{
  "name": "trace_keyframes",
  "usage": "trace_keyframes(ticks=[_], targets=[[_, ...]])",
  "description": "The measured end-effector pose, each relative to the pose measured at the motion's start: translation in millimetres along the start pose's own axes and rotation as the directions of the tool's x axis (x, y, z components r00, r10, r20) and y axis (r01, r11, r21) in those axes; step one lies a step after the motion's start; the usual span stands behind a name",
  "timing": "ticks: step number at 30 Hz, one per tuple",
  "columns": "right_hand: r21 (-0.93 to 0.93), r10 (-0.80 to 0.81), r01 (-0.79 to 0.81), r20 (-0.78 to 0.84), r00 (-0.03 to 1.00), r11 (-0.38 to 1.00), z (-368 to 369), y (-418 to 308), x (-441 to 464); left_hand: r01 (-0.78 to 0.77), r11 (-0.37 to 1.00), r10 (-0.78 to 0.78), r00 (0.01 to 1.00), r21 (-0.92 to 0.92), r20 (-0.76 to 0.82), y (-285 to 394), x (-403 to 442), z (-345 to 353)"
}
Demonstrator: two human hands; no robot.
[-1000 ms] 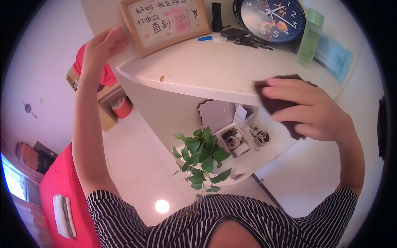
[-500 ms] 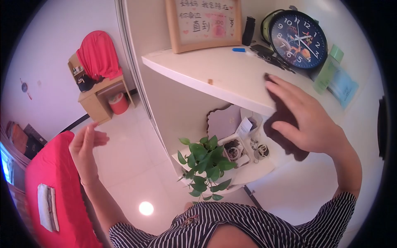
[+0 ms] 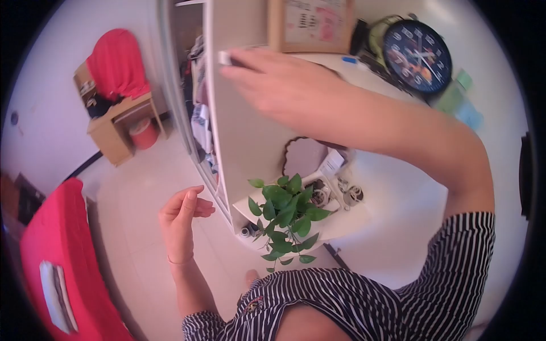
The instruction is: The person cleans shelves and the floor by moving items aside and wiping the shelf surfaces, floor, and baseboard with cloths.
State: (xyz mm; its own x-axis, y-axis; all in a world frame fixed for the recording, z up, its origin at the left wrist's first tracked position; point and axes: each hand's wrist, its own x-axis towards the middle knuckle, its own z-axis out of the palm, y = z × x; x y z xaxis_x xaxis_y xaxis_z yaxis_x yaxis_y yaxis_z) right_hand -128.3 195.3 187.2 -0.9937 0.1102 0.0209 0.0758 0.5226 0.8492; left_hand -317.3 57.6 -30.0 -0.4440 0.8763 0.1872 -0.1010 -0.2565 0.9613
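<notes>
My right hand (image 3: 273, 88) reaches across to the left at the upper shelf, in front of the cabinet's inner side panel. Its fingers are closed, and between the fingertips shows something dark with a small white end (image 3: 225, 58); its kind is unclear. My forearm covers much of the shelf edge. Lower left, my left hand (image 3: 183, 219) hangs in the air with slightly bent fingers and thumb apart, touching nothing. A potted plant with green leaves (image 3: 284, 210) stands to its right on the lower shelf.
On the upper shelf stand a wooden picture frame (image 3: 276, 31), a round clock (image 3: 421, 57) and a green bottle (image 3: 455, 91). A scalloped mirror (image 3: 304, 159) and an open box (image 3: 330, 196) sit below. Clothes (image 3: 200, 122) hang left of the panel. A red-covered bed (image 3: 68, 238) lies lower left.
My right hand has swept left from the shelf's right side to the side panel. The dark thing under it is now mostly hidden. My left hand has shifted right and slightly down; the view has turned.
</notes>
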Motion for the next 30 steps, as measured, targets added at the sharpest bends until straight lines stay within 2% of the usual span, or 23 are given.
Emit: trace_keyframes(ticks=[2, 3, 4, 5, 6, 7, 8, 9, 11, 12, 13, 14, 15, 17, 18, 19, 21, 22, 24, 25, 27, 28, 30], targets=[[0.097, -0.011, 0.016, -0.048, 0.999, 0.995, 21, -5, 27, -0.005, 1.000, 0.005, 1.000, -0.017, 0.030, -2, 2, 13], [0.043, 0.009, -0.006, -0.071, 0.997, 0.999, 23, -9, 35, -0.013, 0.999, 0.014, 1.000, -0.041, 0.020, -2, 3, 21], [0.091, 0.062, -0.065, 0.029, 0.998, 0.994, 25, -15, 35, -0.042, 0.999, 0.042, 0.998, 0.002, 0.042, 1, 4, 26], [0.118, 0.023, -0.029, 0.056, 0.998, 0.993, 17, -15, 29, -0.048, 0.999, 0.047, 0.992, 0.005, 0.116, 4, 4, 32], [0.038, 0.041, -0.042, 0.024, 0.999, 0.998, 16, -19, 17, -0.099, 0.995, 0.095, 0.989, 0.031, 0.109, 7, 4, 38], [0.083, 0.098, -0.099, 0.012, 0.995, 0.992, 11, -22, 5, -0.149, 0.987, 0.144, 0.985, 0.054, 0.095, 10, 4, 45], [0.053, 0.108, -0.106, -0.036, 0.993, 0.993, 8, -25, -12, -0.152, 0.987, 0.143, 0.979, 0.051, 0.147, 14, 6, 52], [-0.003, 0.125, -0.126, -0.058, 0.990, 0.992, 3, -29, -32, -0.193, 0.980, 0.185, 0.975, 0.057, 0.124, 19, 6, 59], [-0.043, 0.251, -0.285, -0.360, 0.898, 0.958, 14, -39, -64, -0.236, 0.970, 0.226, 0.965, 0.065, 0.130, 32, 9, 80], [-0.043, 0.278, -0.311, -0.347, 0.896, 0.949, 14, -42, -83, -0.300, 0.950, 0.298, 0.954, 0.082, 0.035, 40, 10, 95], [-0.002, 0.328, -0.363, -0.428, 0.842, 0.932, 13, -46, -103, -0.363, 0.926, 0.370, 0.927, 0.104, -0.062, 44, 11, 110], [0.040, 0.373, -0.411, -0.507, 0.777, 0.911, 13, -48, -121, -0.444, 0.893, 0.449, 0.891, 0.078, -0.069, 47, 17, 122], [0.039, 0.393, -0.434, -0.502, 0.770, 0.900, 19, -50, -137, -0.449, 0.890, 0.453, 0.890, 0.079, -0.043, 51, 18, 137], [0.052, 0.413, -0.493, -0.627, 0.661, 0.868, 33, -52, -170, -0.647, 0.762, 0.643, 0.753, 0.022, -0.136, 65, 23, 174], [0.068, 0.429, -0.517, -0.655, 0.622, 0.853, 37, -53, -188, -0.697, 0.715, 0.697, 0.706, 0.057, -0.126, 69, 27, 186], [0.086, 0.444, -0.539, -0.682, 0.581, 0.838, 41, -53, -206, -0.701, 0.711, 0.702, 0.704, 0.055, -0.108, 75, 29, 203], [0.106, 0.477, -0.569, -0.682, 0.555, 0.815, 45, -52, -244, -0.856, 0.464, 0.869, 0.490, 0.226, 0.073, 95, 28, 238], [0.110, 0.493, -0.587, -0.678, 0.546, 0.802, 48, -51, -264, -0.861, 0.458, 0.870, 0.486, 0.223, 0.087, 106, 28, 257], [0.089, 0.495, -0.598, -0.664, 0.560, 0.796, 56, -44, -306, -0.887, 0.237, 0.896, 0.358, 0.397, 0.263, 125, 28, 291], [0.066, 0.485, -0.595, -0.653, 0.581, 0.801, 62, -43, -327, -0.889, 0.234, 0.892, 0.358, 0.394, 0.277, 127, 27, 302], [0.132, 0.534, -0.567, -0.557, 0.636, 0.813, 67, -39, -376, -0.839, 0.170, 0.854, 0.387, 0.517, 0.348, 129, 27, 319], [0.119, 0.563, -0.604, -0.533, 0.631, 0.788, 75, -37, -399, -0.841, 0.164, 0.846, 0.389, 0.516, 0.365, 127, 31, 319], [0.170, 0.660, -0.671, -0.463, 0.592, 0.722, 84, -37, -437, -0.776, 0.233, 0.763, 0.520, 0.587, 0.384, 123, 38, 306]])
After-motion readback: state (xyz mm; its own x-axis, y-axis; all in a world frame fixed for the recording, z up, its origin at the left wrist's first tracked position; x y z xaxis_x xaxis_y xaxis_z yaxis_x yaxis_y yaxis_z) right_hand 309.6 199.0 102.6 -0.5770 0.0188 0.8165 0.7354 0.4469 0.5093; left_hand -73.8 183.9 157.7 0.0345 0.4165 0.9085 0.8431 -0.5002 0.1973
